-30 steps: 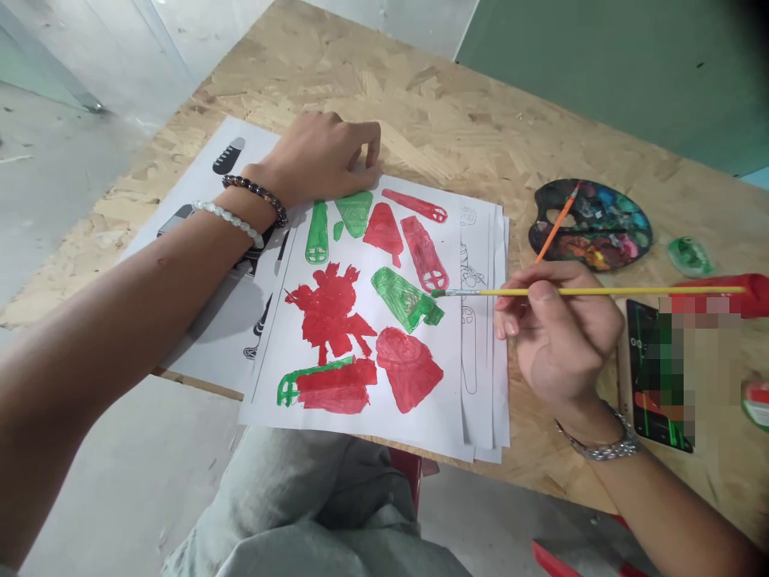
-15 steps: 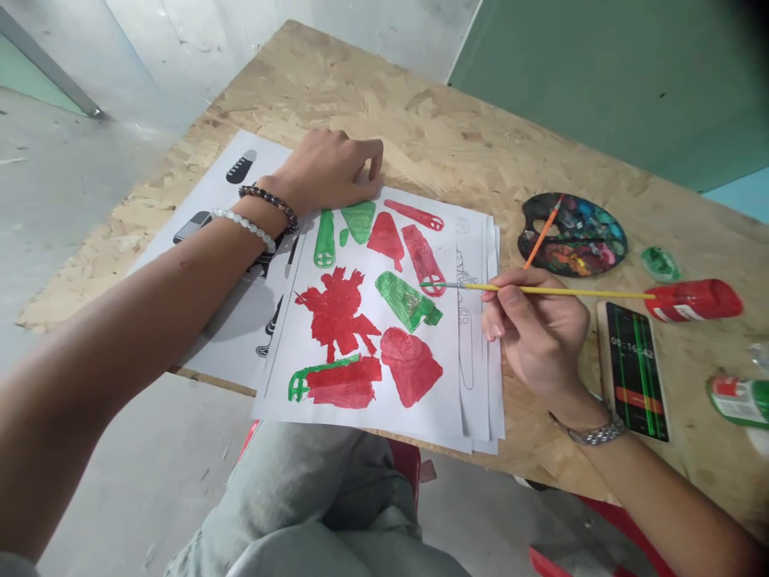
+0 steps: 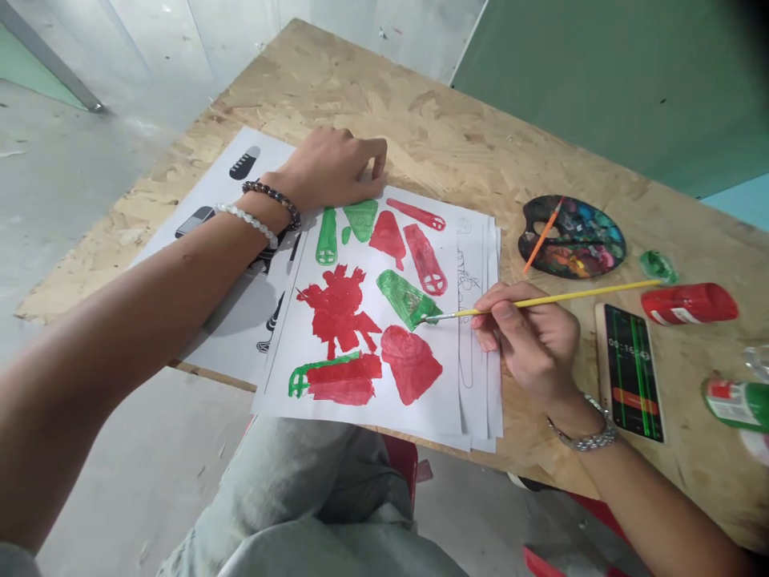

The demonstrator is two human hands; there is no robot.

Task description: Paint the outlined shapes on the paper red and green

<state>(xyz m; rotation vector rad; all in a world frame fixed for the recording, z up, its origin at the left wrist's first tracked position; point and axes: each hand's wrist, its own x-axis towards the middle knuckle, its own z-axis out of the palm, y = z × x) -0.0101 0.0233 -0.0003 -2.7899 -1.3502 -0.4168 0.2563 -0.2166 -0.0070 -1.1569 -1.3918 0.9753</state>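
My right hand (image 3: 534, 340) pinches a thin yellow paintbrush (image 3: 582, 295) partway along its handle. The brush tip rests at the lower right end of a green painted shape (image 3: 404, 296) on a white sheet (image 3: 414, 417). Several other red and green painted shapes cover this sheet, among them a jagged red figure (image 3: 336, 308) and a red rounded shape (image 3: 412, 369). My left hand (image 3: 336, 164) lies at the sheet's top edge, fingers curled with nothing visible in them. Its forearm crosses a second printed sheet (image 3: 228, 192) bearing dark shoe pictures.
To the right, a paint palette (image 3: 573, 236) carries an orange brush (image 3: 544, 236). Near it are a green-smeared lid (image 3: 658, 266), a red paint bottle (image 3: 690, 304), a phone (image 3: 634, 377) showing a timer and a green bottle (image 3: 736, 403). The wooden table (image 3: 420, 120) ends before my lap.
My right hand has lowered and shifted slightly left. The brush tip has moved down from the red shape's end to the green shape. My left hand stays in place.
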